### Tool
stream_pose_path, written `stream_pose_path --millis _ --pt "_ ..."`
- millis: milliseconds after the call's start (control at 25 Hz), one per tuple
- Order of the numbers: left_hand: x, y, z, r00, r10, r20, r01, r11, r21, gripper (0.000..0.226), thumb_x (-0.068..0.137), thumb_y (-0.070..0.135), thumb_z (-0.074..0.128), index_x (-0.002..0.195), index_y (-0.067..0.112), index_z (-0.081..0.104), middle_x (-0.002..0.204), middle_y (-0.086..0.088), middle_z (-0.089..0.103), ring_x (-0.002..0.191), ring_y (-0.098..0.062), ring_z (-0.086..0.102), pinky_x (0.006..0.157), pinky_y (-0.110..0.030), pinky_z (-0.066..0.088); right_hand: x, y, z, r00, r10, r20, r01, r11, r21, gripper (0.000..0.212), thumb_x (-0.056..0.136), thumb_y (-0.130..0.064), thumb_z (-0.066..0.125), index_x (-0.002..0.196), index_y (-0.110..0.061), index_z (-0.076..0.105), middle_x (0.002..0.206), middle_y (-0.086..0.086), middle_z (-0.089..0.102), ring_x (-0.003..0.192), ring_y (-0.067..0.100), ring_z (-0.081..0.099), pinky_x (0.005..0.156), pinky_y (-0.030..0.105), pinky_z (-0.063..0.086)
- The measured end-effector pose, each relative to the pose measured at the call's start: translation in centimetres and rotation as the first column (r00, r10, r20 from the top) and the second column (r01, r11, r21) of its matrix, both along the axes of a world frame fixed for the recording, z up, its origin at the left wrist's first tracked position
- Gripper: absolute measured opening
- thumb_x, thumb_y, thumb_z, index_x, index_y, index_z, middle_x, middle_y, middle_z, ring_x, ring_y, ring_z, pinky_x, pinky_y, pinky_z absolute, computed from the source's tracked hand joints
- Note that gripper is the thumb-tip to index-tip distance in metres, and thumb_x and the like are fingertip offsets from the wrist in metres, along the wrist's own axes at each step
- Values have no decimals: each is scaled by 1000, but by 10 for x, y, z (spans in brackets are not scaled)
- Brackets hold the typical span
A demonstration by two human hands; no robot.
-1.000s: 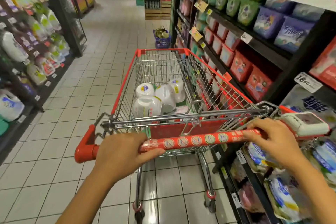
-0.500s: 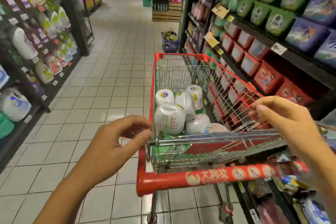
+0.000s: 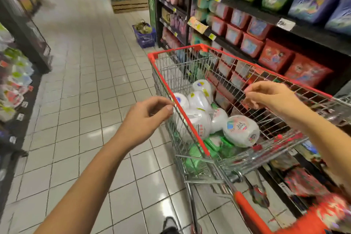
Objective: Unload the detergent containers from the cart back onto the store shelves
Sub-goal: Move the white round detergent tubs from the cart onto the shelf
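Observation:
A red-rimmed wire cart [image 3: 191, 118] stands in the aisle beside the right shelves. Several white detergent containers [image 3: 240, 130] lie in its basket on top of green packs [image 3: 212, 143]. My left hand [image 3: 146, 118] hovers at the cart's left rim with loosely curled fingers and holds nothing. Above the basket's right side, my right hand [image 3: 271, 98] also hangs with relaxed, curled fingers and nothing in it. Whether either hand touches the wire I cannot tell.
Right shelves [image 3: 266, 13] carry red, green and purple detergent packs. Left shelves [image 3: 15, 81] hold white bottles and pouches. A blue basket [image 3: 145, 37] sits on the tiled floor ahead. My shoe [image 3: 170, 225] shows at the bottom.
Both hands have let go of the red cart handle and moved forward to the basket. The view has shifted left, so the cart now sits lower right.

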State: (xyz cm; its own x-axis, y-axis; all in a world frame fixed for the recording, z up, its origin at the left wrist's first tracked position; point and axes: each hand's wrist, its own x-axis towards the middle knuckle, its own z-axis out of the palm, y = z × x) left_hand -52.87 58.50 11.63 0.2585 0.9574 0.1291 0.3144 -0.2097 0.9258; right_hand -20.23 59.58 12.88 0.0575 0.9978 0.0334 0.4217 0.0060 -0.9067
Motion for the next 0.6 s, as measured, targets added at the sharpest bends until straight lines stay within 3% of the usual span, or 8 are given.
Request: stream_pose_path --millis 120,280,400,480,560,600 --pt "9 64 -18 995 -96 -23 95 995 -27 13 91 15 62 90 26 69 82 2 73 74 -5 66 71 -17 49 -8 35 -24 996 -18 88 27 994 -105 7 89 -1 62 87 -7 66 71 12 60 57 16 50 57 21 44" --pt "41 161 -43 971 -227 -70 222 973 -66 17 90 15 64 85 31 66 84 1 71 79 -15 65 81 -33 50 6 82 -54 980 -84 181 126 963 -238 10 89 -9 64 83 -15 68 72 3 65 55 7 55 57 21 47" --pt "79 223 -66 922 -356 -150 337 931 -139 19 89 12 64 82 29 64 77 5 66 69 -9 59 71 -28 48 16 107 -86 968 -203 149 244 900 -362 13 89 -11 64 78 -16 68 69 -4 67 54 2 60 51 17 48" --pt "106 259 -87 865 -429 -262 392 902 -182 8 88 15 66 88 23 64 79 2 63 64 -6 55 59 -19 44 14 118 -111 950 -297 99 309 836 -454 10 90 -15 64 81 -12 67 72 1 66 60 8 62 51 19 48" --pt "131 289 -113 767 -524 -371 447 850 -278 15 87 20 68 100 20 61 89 -2 62 67 -10 55 51 -10 41 10 126 -137 920 -384 73 363 769 -527 13 90 -15 62 78 -10 64 70 4 62 60 13 60 52 21 46" --pt "144 302 -129 692 -593 -412 474 803 -361 25 87 23 69 109 16 60 95 -4 61 73 -13 57 55 -10 43 6 128 -150 902 -424 76 392 735 -553 16 89 -12 61 73 -11 61 67 4 59 56 10 57 51 19 44"
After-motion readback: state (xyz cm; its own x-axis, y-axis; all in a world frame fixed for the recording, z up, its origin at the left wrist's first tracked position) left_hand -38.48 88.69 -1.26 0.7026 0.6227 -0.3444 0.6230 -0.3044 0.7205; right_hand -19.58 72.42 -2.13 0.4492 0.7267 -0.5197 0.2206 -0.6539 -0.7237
